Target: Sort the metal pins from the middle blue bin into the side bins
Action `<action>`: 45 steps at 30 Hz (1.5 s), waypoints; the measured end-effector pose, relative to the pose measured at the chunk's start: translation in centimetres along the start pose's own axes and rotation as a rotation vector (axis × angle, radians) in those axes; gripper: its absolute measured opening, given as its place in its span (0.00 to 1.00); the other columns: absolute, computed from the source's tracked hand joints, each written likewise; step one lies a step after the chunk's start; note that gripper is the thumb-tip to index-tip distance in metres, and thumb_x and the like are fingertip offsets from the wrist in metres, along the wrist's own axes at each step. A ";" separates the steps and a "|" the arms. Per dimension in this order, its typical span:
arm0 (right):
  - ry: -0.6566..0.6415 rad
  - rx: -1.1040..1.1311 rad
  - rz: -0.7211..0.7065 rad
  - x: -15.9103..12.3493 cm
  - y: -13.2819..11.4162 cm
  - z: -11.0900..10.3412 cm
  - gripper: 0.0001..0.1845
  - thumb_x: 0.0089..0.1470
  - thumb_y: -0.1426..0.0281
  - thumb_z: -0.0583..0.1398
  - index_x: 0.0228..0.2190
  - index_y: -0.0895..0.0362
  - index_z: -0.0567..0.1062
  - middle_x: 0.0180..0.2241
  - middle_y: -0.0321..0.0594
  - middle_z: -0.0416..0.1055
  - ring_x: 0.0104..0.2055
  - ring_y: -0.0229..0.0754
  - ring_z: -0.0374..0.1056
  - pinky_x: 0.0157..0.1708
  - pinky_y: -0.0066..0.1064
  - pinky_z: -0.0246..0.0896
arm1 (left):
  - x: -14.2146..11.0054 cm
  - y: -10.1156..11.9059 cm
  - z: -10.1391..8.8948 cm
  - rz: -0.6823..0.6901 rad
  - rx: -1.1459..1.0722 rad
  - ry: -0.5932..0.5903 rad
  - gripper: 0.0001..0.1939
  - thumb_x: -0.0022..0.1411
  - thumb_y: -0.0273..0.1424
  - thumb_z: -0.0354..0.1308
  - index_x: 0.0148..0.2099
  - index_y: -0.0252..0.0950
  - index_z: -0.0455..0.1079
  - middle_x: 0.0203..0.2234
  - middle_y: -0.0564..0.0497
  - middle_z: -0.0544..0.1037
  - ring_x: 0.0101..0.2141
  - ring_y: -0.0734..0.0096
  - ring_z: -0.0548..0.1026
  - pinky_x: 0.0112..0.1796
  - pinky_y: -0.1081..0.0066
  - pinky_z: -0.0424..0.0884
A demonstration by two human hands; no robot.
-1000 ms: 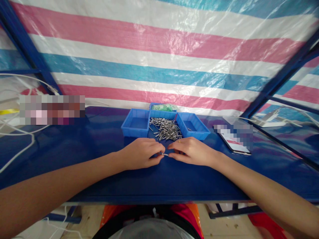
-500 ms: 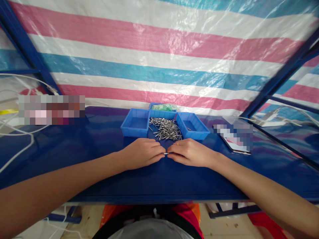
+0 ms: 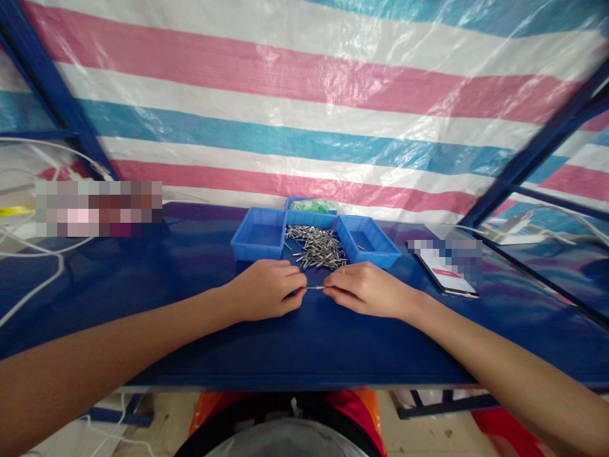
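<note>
My left hand (image 3: 276, 287) and my right hand (image 3: 364, 289) face each other just above the blue table. Fingers and thumb of each are pinched on opposite ends of a thin metal pin (image 3: 314, 287), held level between them. A small flange or collar shows on it, closer to the right fingertips; both its ends are hidden in the fingers. Right behind the hands lies a loose pile of similar silvery metal pins (image 3: 320, 246).
Blue plastic bins flank the pile: a left bin (image 3: 259, 235) and a right bin (image 3: 368, 241) with a few small pieces. A bin behind holds green plastic bags (image 3: 313, 205). A phone (image 3: 447, 274) lies at right. White cables (image 3: 59, 266) run at left. Striped sheeting (image 3: 304, 114) hangs behind.
My hands have drawn slightly apart, the left one moving left and the right one a little right. More of the thin pin now shows between the fingertips.
</note>
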State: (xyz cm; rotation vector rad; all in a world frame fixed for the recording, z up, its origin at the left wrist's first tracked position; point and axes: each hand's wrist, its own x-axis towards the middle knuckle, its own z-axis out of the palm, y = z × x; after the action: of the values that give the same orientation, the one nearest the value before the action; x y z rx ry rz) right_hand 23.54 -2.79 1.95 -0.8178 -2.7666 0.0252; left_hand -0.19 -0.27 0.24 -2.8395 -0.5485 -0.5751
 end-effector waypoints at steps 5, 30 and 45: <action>0.001 0.004 0.006 -0.1 0.1 0.1 0.14 0.64 0.68 0.50 0.36 0.60 0.73 0.28 0.41 0.72 0.29 0.36 0.67 0.32 0.27 0.58 | 0.0 0.0 0.1 0.017 0.024 -0.010 0.10 0.65 0.30 0.49 0.33 0.35 0.69 0.23 0.53 0.72 0.27 0.71 0.69 0.32 0.72 0.62; -0.040 0.028 0.026 -0.1 0.3 0.1 0.13 0.64 0.68 0.50 0.37 0.60 0.73 0.30 0.41 0.72 0.30 0.36 0.68 0.32 0.27 0.58 | 0.0 0.0 0.1 -0.002 0.051 -0.019 0.11 0.65 0.30 0.48 0.31 0.35 0.68 0.23 0.53 0.72 0.26 0.72 0.69 0.29 0.72 0.61; -0.074 0.071 0.065 0.0 0.2 0.0 0.12 0.63 0.70 0.51 0.36 0.60 0.73 0.30 0.41 0.71 0.30 0.36 0.67 0.32 0.27 0.57 | 0.0 0.0 0.0 -0.029 0.048 -0.037 0.11 0.64 0.30 0.49 0.31 0.35 0.68 0.23 0.53 0.72 0.27 0.73 0.69 0.29 0.73 0.61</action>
State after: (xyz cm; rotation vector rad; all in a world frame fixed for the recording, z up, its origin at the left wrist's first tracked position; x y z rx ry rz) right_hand 23.69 -2.63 1.91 -0.9048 -2.7890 0.1680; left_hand -0.19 -0.28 0.27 -2.8062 -0.6020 -0.5080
